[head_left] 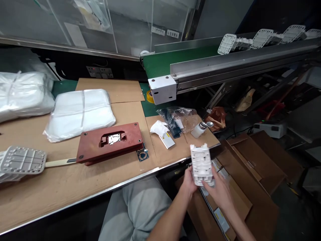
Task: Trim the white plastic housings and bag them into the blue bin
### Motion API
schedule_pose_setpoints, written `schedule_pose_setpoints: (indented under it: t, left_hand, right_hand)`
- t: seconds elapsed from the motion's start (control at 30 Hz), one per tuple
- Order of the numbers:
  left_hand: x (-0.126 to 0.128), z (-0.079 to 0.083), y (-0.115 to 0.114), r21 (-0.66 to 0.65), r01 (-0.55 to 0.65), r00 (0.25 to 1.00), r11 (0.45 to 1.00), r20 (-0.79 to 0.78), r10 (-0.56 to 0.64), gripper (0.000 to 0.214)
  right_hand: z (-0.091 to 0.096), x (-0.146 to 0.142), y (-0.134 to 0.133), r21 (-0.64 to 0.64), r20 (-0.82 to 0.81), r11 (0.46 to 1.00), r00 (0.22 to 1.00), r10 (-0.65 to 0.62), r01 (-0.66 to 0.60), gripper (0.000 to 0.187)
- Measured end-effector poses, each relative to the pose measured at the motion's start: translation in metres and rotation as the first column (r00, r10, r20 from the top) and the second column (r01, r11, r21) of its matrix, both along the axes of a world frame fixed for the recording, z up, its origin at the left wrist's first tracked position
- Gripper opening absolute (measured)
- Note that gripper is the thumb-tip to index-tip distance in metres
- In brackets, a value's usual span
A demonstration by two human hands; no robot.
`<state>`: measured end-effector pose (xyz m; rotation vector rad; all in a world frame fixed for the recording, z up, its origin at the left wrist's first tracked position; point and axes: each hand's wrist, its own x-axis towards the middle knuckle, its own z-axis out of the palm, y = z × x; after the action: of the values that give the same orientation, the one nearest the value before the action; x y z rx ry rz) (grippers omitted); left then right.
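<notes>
A white ribbed plastic part [201,162] is held between both hands, just off the table's right front edge and above open cardboard boxes. My left hand [190,180] grips its left side, fingers partly hidden behind it. On its right lower side my right hand [220,189] is closed, with the thumb across the lower front. A small pump bottle [199,130] stands on the table beyond the part. Left of that lie a white and yellow box [166,140], a crumpled white cloth or wrapper [159,128] and a clear plastic bag [184,117].
A red fixture block [110,140] sits mid-table. Bundled white plastic bags [80,112] lie behind it; more white plastic parts [22,160] are at left. A green conveyor belt [180,58] carries similar parts [227,44]. Cardboard boxes [253,157] stand low at right.
</notes>
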<state>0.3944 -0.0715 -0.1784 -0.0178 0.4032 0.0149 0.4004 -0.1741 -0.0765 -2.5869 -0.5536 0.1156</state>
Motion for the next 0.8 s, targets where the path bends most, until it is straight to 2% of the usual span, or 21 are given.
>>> schedule_pose_setpoints:
  t: [0.1,0.17,0.33,0.43,0.5,0.63,0.7,0.73,0.8]
  left_hand:
    - [0.016,0.0,-0.001,0.065,0.036,0.998,0.997,-0.047,-0.033,0.037]
    - [0.018,0.001,-0.005,0.126,0.066,0.994,0.99,-0.093,-0.055,0.036]
    - [-0.004,0.0,-0.014,0.342,0.106,0.974,0.934,-0.223,-0.029,0.032]
    - [-0.025,0.005,-0.012,0.496,0.108,0.967,0.862,-0.253,0.025,0.03]
    - [-0.043,0.015,-0.006,0.595,0.111,0.966,0.796,-0.254,0.055,0.028]
    - [-0.098,0.053,0.025,0.765,0.101,0.964,0.636,-0.233,0.127,0.033]
    - [-0.139,0.078,0.049,0.818,0.077,0.951,0.57,-0.232,0.205,0.041]
    - [-0.162,0.091,0.062,0.837,0.064,0.934,0.543,-0.242,0.262,0.042]
    - [-0.208,0.116,0.085,0.866,0.047,0.883,0.498,-0.269,0.385,0.041]
  right_hand:
    - [-0.012,0.011,0.001,-0.014,-0.051,1.0,0.998,0.027,-0.027,0.077]
    - [-0.015,0.014,-0.003,-0.009,-0.09,1.0,0.996,0.02,-0.021,0.075]
    - [-0.026,-0.003,-0.024,0.062,-0.24,0.997,0.97,-0.033,0.049,0.08]
    - [-0.034,-0.02,-0.026,0.145,-0.298,0.982,0.952,-0.071,0.119,0.086]
    - [-0.036,-0.03,-0.021,0.22,-0.345,0.964,0.936,-0.067,0.151,0.091]
    - [-0.027,-0.052,-0.009,0.385,-0.462,0.915,0.883,0.081,0.118,0.085]
    - [-0.024,-0.069,-0.006,0.528,-0.554,0.841,0.798,0.237,0.117,0.079]
    - [-0.025,-0.078,-0.003,0.61,-0.607,0.78,0.713,0.351,0.136,0.076]
    - [-0.029,-0.1,0.006,0.731,-0.649,0.656,0.49,0.582,0.188,0.077]
